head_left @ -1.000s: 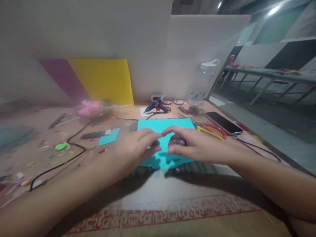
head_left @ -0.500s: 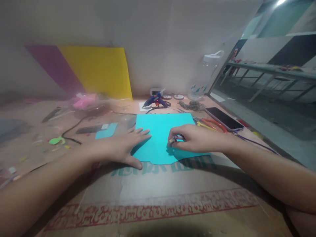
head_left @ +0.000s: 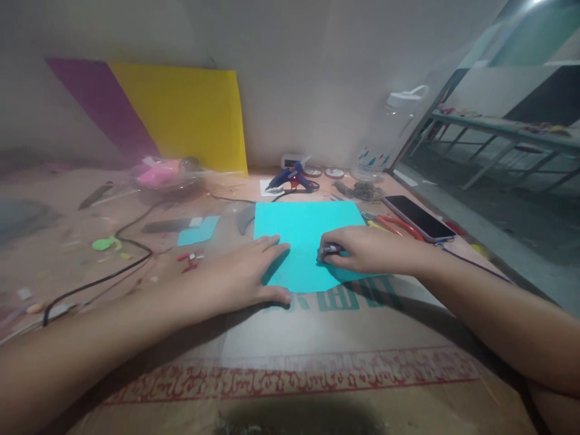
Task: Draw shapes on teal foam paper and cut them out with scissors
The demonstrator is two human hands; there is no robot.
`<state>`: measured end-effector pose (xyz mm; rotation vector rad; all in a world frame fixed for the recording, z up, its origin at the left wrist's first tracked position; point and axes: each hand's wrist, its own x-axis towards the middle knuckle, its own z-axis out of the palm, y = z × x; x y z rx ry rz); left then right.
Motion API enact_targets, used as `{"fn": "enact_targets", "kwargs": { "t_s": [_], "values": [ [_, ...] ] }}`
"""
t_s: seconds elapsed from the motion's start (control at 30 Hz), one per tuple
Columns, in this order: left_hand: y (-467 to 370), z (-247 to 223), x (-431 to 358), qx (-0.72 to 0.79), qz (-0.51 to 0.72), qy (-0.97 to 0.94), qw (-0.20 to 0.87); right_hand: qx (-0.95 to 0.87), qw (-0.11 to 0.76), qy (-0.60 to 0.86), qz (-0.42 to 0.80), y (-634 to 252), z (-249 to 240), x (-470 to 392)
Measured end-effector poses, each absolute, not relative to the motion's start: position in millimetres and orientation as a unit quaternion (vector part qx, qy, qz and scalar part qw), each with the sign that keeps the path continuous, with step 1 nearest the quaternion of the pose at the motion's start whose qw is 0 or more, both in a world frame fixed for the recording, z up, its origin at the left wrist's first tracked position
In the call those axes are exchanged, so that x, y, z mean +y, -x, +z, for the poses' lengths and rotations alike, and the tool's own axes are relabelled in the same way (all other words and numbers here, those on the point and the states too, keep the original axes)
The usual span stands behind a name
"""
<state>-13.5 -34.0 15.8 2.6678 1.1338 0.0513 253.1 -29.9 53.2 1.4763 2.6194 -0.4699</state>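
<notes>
A bright turquoise sheet (head_left: 299, 235) lies flat on the table, its lower edge cut unevenly. My left hand (head_left: 254, 272) rests on the sheet's left side, palm down, with fingers spread and nothing in them. My right hand (head_left: 347, 249) is curled over the right part of the sheet. Its fingers are closed on a small dark object (head_left: 332, 248), partly hidden by them; what it is I cannot make out.
Behind the sheet lie a blue glue gun (head_left: 293, 177) and a clear bottle (head_left: 378, 139). Pliers (head_left: 401, 226) and a phone (head_left: 419, 217) are at the right. Scraps, a black cord (head_left: 122, 266) and a pink bundle (head_left: 158, 173) lie left; yellow board (head_left: 185, 115) leans behind.
My left hand has shifted right, farther onto the sheet. My right hand has turned slightly and still grips the small object. The whole view has shifted a little.
</notes>
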Motion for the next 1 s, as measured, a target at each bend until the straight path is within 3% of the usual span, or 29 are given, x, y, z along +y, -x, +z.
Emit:
{"fn": "enact_targets", "kwargs": {
  "t_s": [0.4, 0.67, 0.93, 1.0],
  "values": [
    [-10, -5, -120, 0.183, -0.007, -0.968, -0.173, 0.849, 0.036, -0.503, -0.158, -223, 62, -53],
    [-12, -1, -111, 0.198, -0.044, -0.970, -0.133, 0.890, 0.081, -0.426, -0.144, -220, 54, -61],
    [-14, 0, -105, 0.203, -0.020, -0.975, -0.088, 0.918, 0.026, -0.388, -0.077, -205, 37, -56],
    [-13, -2, -108, 0.209, -0.018, -0.973, -0.098, 0.910, 0.047, -0.407, -0.073, -203, 41, -57]
  ]
}}
